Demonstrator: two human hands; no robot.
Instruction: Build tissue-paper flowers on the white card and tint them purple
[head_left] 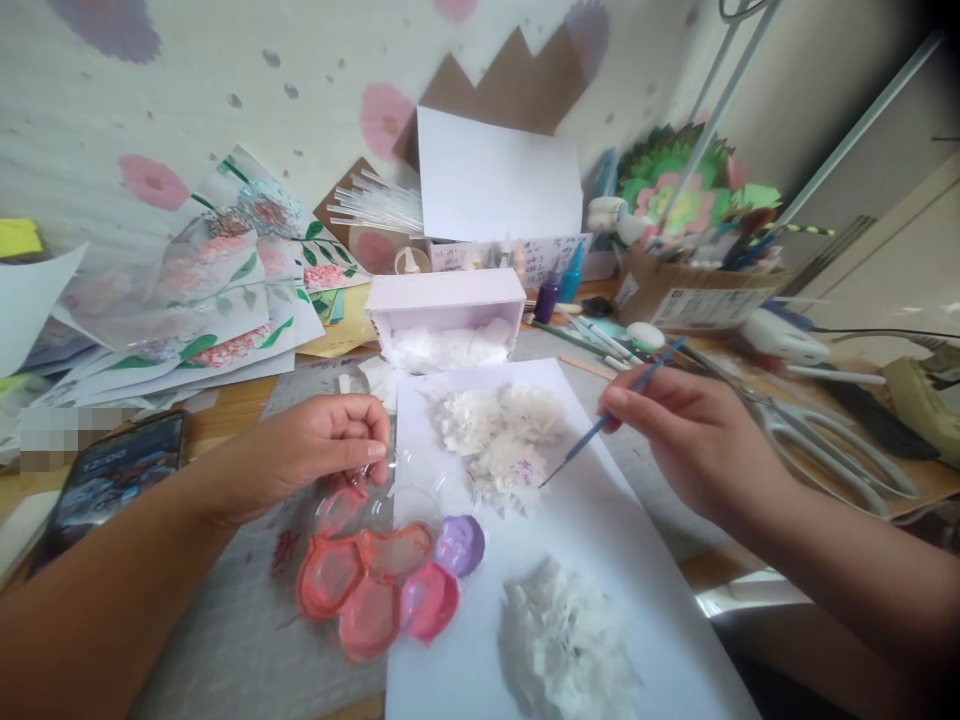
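Note:
A thin blue paintbrush (616, 410) is pinched in my right hand (686, 425), its tip close to a cluster of crumpled white paper flowers (499, 430). Faint purple marks show on the lower flower of that cluster. My left hand (341, 437) is closed on the edge of a clear plastic paint palette (371, 625) with rounded wells. Red-orange, pink and purple paint sit in the wells. Beneath the flowers lies a white sheet of paper (457, 680). Nearer to me on it is a larger crumpled white paper mass (570, 640).
An open white box (446, 290) holding white tissue stands behind the sheet. Grey-handled scissors (817, 440) and a cardboard box (697, 290) of tools are on the right. Flower paintings (202, 290) and a phone (112, 490) lie left. Purple (547, 297) and blue (571, 272) bottles stand behind.

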